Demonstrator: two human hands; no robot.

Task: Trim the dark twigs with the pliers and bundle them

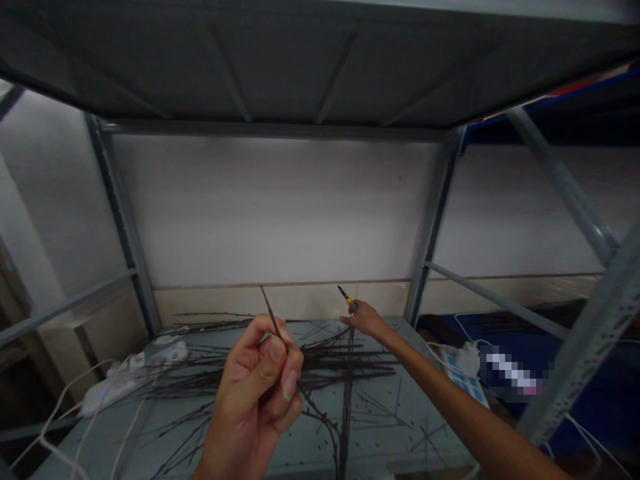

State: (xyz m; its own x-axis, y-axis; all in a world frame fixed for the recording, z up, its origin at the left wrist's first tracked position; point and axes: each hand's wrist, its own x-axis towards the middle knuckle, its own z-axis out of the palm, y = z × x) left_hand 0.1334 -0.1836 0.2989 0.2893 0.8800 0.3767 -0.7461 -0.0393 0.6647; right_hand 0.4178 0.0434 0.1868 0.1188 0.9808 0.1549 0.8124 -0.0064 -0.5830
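In the middle foreground my left hand (260,393) is closed, pinching a thin dark twig (270,308) between thumb and fingers. The twig's upper end points up and to the left. Farther back, my right arm is stretched out over the shelf. At its end, my right hand (365,317) is closed around a small utility knife (349,300) with yellow and dark parts, its tip pointing up and left. Behind and beneath both hands lies a pile of long dark twigs (335,363), partly hidden by my left hand.
Twig scraps lie on the grey metal shelf (310,447). On the left sit a white power strip (107,393) and cables. Metal posts (435,220) frame the sides, with another shelf (290,73) overhead. A blue surface (505,420) with a small bag (463,360) is at right.
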